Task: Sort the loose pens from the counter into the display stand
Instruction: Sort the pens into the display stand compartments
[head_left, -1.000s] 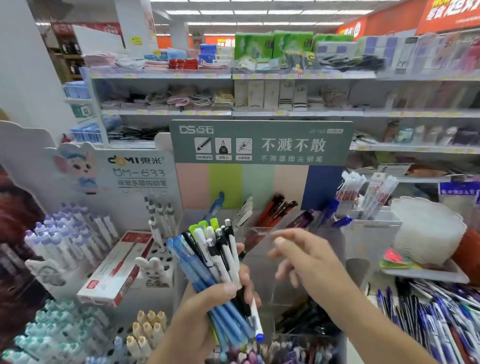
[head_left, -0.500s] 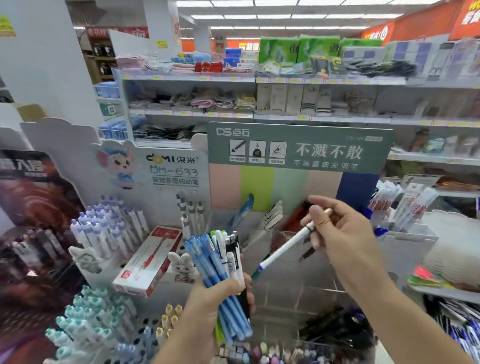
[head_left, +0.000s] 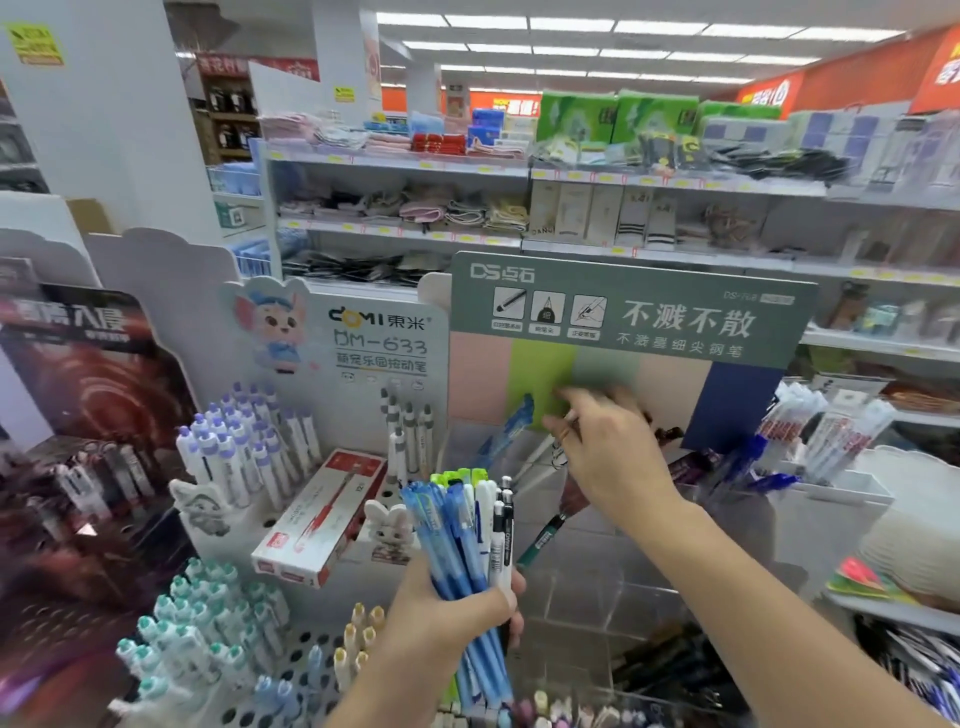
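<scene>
Holding bundle (head_left: 467, 540) at 6 o'clock, left hand (head_left: 447, 613) closed round it. Right hand (head_left: 602, 452) at centre pinches white pen (head_left: 540, 452), tip toward 7 o'clock, over stand (head_left: 597, 592). Advice: tilt pen upright, lower into matching compartment, release only once seated.
</scene>
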